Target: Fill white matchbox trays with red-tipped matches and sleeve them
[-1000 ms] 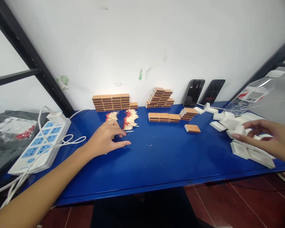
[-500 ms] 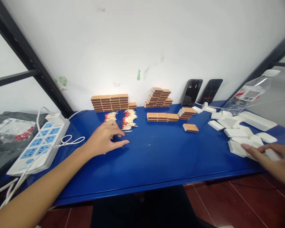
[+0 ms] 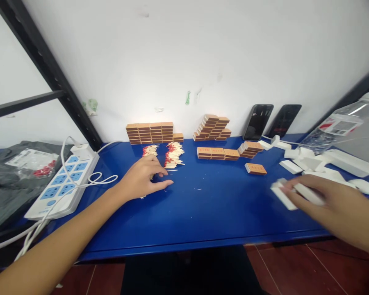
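My left hand (image 3: 143,176) rests on the blue table with thumb and fingers apart, arched over some matches mostly hidden beneath it. Just beyond it lie two piles of red-headed matches: a left pile (image 3: 150,150) partly covered by the hand, and a right pile (image 3: 174,155). On the right, my right hand (image 3: 335,200) grips a white matchbox tray (image 3: 284,196) just above the table; a second white piece (image 3: 309,194) shows under the fingers. Motion blurs this hand. More white trays (image 3: 307,157) lie heaped behind it. A single matchbox (image 3: 256,169) lies to its left.
Stacked matchboxes (image 3: 149,133) stand against the wall, with a stepped stack (image 3: 212,128) and a low row (image 3: 217,153) farther right. Two phones (image 3: 258,122) lean there. A plastic bottle (image 3: 338,123) is at right, a power strip (image 3: 64,176) with looping cables at left.
My right hand has moved left from the heap, carrying the white tray. My left hand stays by the matches. The whole view has shifted slightly.
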Demonstrator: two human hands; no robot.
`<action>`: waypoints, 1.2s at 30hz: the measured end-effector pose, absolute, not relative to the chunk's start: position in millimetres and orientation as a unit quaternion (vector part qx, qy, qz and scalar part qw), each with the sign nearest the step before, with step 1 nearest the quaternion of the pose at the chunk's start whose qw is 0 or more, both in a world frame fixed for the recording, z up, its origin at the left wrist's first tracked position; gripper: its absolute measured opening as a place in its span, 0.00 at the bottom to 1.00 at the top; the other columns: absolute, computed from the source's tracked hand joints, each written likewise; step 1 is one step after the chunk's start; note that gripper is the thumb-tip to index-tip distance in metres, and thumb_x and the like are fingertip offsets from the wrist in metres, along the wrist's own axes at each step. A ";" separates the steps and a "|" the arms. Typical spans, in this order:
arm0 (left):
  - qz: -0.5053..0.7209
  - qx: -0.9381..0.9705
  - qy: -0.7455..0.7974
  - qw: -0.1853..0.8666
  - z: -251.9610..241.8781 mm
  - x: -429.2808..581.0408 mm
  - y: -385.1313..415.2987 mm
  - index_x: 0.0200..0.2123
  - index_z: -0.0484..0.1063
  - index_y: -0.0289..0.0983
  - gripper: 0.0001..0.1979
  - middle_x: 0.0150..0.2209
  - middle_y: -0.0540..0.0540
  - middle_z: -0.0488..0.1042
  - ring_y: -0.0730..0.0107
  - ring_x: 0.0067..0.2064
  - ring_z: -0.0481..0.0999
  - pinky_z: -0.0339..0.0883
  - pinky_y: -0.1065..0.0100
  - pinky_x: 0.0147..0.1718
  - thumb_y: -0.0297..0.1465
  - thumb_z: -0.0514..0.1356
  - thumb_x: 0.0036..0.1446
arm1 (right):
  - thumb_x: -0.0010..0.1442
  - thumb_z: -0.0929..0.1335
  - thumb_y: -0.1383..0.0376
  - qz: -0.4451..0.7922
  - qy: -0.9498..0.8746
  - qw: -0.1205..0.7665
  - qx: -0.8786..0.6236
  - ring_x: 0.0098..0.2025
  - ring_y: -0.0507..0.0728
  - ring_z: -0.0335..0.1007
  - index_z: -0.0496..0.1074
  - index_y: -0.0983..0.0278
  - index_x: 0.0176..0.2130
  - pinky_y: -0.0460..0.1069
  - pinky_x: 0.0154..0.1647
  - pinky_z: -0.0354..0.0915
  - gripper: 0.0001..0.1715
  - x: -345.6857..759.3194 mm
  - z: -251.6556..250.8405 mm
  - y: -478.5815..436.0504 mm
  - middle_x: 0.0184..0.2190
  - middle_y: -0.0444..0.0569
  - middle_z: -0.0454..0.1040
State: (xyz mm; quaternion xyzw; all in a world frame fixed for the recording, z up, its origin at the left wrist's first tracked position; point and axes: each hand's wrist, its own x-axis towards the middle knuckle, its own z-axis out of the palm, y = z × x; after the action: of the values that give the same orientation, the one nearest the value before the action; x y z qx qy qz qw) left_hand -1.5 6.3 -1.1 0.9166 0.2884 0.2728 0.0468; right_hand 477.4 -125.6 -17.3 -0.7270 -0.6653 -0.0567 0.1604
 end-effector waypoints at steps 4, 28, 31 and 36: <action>0.276 0.917 0.285 0.040 -1.3 -1.5 6.6 0.38 0.84 0.38 0.13 0.31 0.46 0.80 0.63 0.38 0.74 0.71 0.61 0.40 0.43 0.70 0.65 | 0.69 0.62 0.50 -0.038 -0.712 0.125 -0.690 0.43 0.69 0.81 0.77 0.58 0.39 0.60 0.44 0.71 0.21 396.5 6.8 -71.8 0.43 0.55 0.84; 0.331 0.911 0.244 -0.008 -0.7 2.6 -1.2 0.53 0.80 0.39 0.19 0.41 0.43 0.83 0.61 0.43 0.78 0.73 0.56 0.47 0.41 0.72 0.64 | 0.72 0.63 0.40 0.326 -0.780 0.270 -0.461 0.23 0.51 0.64 0.71 0.62 0.27 0.49 0.27 0.57 0.34 241.0 3.2 12.4 0.26 0.47 0.76; 0.307 0.915 0.262 -0.004 -1.2 2.9 -1.4 0.49 0.81 0.38 0.14 0.40 0.44 0.82 0.60 0.43 0.78 0.74 0.55 0.47 0.38 0.70 0.65 | 0.72 0.65 0.43 0.265 -0.822 0.228 -0.449 0.26 0.52 0.60 0.70 0.61 0.28 0.49 0.28 0.54 0.30 260.7 10.8 8.5 0.23 0.43 0.69; 0.310 0.908 0.283 0.005 1.4 4.2 -2.3 0.47 0.82 0.38 0.09 0.38 0.44 0.82 0.59 0.42 0.78 0.74 0.55 0.48 0.35 0.65 0.68 | 0.64 0.73 0.45 0.291 -0.855 0.094 -0.418 0.27 0.53 0.66 0.78 0.59 0.37 0.49 0.29 0.59 0.20 280.8 26.0 -2.1 0.27 0.43 0.74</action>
State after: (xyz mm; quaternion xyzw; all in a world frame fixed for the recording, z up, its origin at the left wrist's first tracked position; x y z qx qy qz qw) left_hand 4.2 -2.3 1.4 0.9076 0.2828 0.3102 0.0048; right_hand 280.8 -2.1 26.0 -0.4185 -0.8552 0.2908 0.0940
